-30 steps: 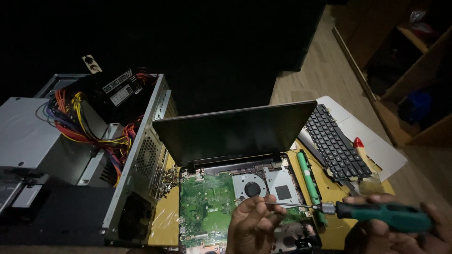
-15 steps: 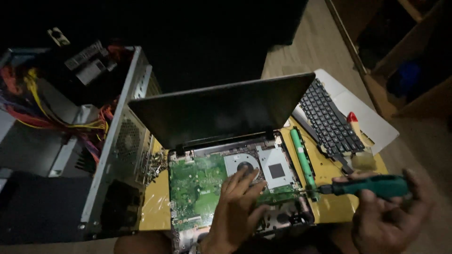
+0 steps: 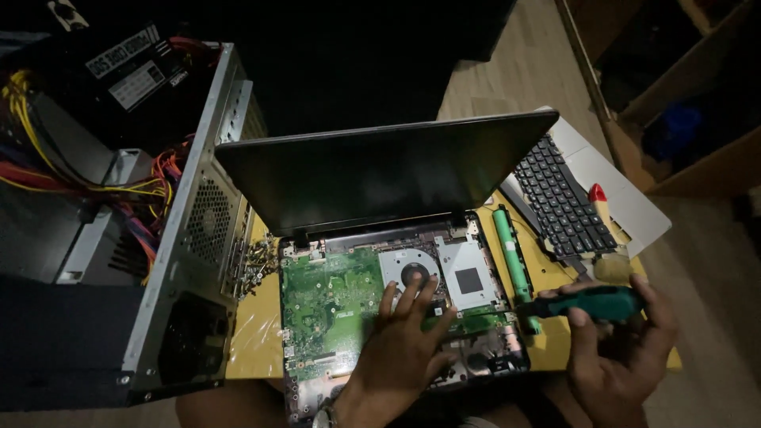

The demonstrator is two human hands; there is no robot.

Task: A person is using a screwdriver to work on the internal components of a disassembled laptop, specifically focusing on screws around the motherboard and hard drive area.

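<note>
On the yellow table (image 3: 255,339), a perforated steel computer case (image 3: 198,238) crowds the opened laptop (image 3: 396,238), whose green circuit board (image 3: 329,305) lies bare. The left hand (image 3: 400,349) rests flat, fingers spread, beside the round fan (image 3: 412,273). The right hand (image 3: 614,357) is closed around a green-handled screwdriver (image 3: 590,303) near the table's right edge.
</note>
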